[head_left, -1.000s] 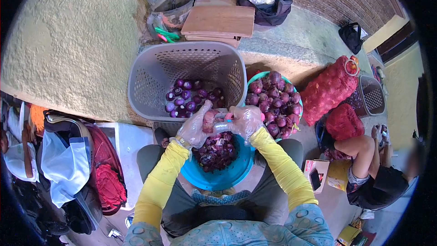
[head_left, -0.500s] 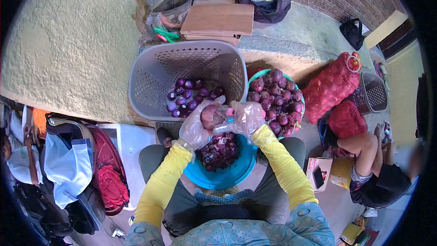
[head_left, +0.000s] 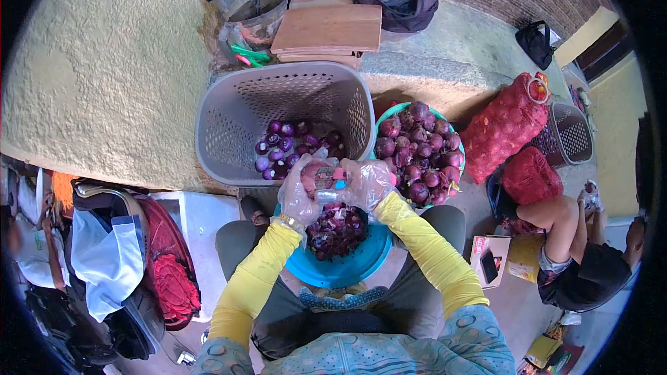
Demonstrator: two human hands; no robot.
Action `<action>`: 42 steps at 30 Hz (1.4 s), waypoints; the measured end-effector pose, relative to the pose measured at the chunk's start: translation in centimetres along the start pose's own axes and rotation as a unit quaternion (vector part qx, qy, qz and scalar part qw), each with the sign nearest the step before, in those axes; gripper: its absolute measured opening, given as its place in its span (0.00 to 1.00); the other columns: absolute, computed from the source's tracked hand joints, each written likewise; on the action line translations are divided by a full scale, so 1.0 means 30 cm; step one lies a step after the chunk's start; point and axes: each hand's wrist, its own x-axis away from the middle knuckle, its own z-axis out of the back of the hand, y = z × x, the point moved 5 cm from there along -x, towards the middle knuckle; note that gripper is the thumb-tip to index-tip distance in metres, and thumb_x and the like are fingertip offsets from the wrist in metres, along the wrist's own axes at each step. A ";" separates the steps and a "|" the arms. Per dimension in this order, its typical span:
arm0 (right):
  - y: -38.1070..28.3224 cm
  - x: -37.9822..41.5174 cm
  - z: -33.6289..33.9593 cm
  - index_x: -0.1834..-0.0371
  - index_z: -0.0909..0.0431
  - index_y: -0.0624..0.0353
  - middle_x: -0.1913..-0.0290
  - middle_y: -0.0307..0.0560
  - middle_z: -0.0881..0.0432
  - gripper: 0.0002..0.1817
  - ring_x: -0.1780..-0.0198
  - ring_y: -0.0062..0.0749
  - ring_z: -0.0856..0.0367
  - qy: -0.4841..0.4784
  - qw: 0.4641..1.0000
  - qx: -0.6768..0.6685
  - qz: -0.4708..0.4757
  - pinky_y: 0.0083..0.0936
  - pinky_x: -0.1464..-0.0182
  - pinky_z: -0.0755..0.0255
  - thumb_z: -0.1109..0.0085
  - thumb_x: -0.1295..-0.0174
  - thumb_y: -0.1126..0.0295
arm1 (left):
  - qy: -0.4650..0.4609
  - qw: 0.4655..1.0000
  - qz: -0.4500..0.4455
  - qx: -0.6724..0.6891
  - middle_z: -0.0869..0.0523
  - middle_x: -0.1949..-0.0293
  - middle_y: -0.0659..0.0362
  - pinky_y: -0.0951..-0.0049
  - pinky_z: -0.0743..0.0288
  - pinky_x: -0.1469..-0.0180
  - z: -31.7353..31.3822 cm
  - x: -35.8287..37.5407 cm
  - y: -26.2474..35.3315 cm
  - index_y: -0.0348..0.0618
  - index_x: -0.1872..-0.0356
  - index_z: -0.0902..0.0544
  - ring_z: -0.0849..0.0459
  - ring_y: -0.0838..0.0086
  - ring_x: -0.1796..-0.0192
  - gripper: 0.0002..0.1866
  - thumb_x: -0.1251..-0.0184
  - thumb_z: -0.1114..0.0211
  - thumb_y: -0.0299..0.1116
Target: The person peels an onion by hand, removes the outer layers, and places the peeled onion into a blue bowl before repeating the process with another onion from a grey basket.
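My left hand, in a clear plastic glove, is closed around a red onion. My right hand, also gloved, grips a small peeler with pink and blue parts against the onion. Both hands are above a blue basin that holds dark onion skins. Just beyond them stands a grey perforated basket with several peeled purple onions inside. To its right, a green basin is heaped with unpeeled red onions.
A red mesh sack of onions leans at the right, near another basket. One person sits at the right, another at the far left. Brown boards lie behind the basket. A phone rests on a box.
My right hand has moved left and slightly down, closer to my left hand, with the peeler now across the onion. The view has shifted slightly.
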 end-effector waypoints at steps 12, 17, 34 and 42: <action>0.003 0.002 -0.046 0.66 0.16 0.52 0.74 0.53 0.14 0.35 0.70 0.53 0.13 0.022 0.999 -0.035 -0.032 0.46 0.65 0.21 0.30 0.50 0.28 | -0.012 0.968 -0.108 -0.227 0.14 0.43 0.52 0.62 0.20 0.37 0.018 0.019 0.019 0.38 0.35 0.26 0.16 0.65 0.40 0.22 0.26 0.38 0.34; 0.018 -0.020 0.028 0.74 0.18 0.51 0.80 0.50 0.19 0.31 0.75 0.50 0.15 0.027 0.996 -0.083 -0.018 0.41 0.69 0.22 0.23 0.53 0.33 | 0.004 0.994 0.054 0.093 0.12 0.45 0.53 0.61 0.20 0.40 -0.085 0.022 0.033 0.39 0.36 0.21 0.15 0.63 0.43 0.21 0.19 0.47 0.42; -0.005 -0.009 -0.013 0.62 0.17 0.53 0.77 0.53 0.16 0.38 0.71 0.54 0.13 -0.016 1.000 -0.009 0.006 0.47 0.64 0.21 0.30 0.53 0.26 | -0.081 0.933 -0.152 -0.317 0.17 0.38 0.51 0.62 0.23 0.32 -0.028 0.057 0.034 0.36 0.33 0.28 0.16 0.68 0.40 0.19 0.19 0.46 0.32; 0.008 -0.013 -0.027 0.61 0.14 0.51 0.77 0.54 0.16 0.37 0.70 0.54 0.13 -0.024 0.998 -0.048 -0.034 0.46 0.64 0.21 0.32 0.50 0.26 | 0.092 0.994 0.016 0.056 0.15 0.40 0.53 0.57 0.23 0.32 -0.021 0.024 0.012 0.37 0.37 0.22 0.16 0.62 0.39 0.21 0.19 0.45 0.42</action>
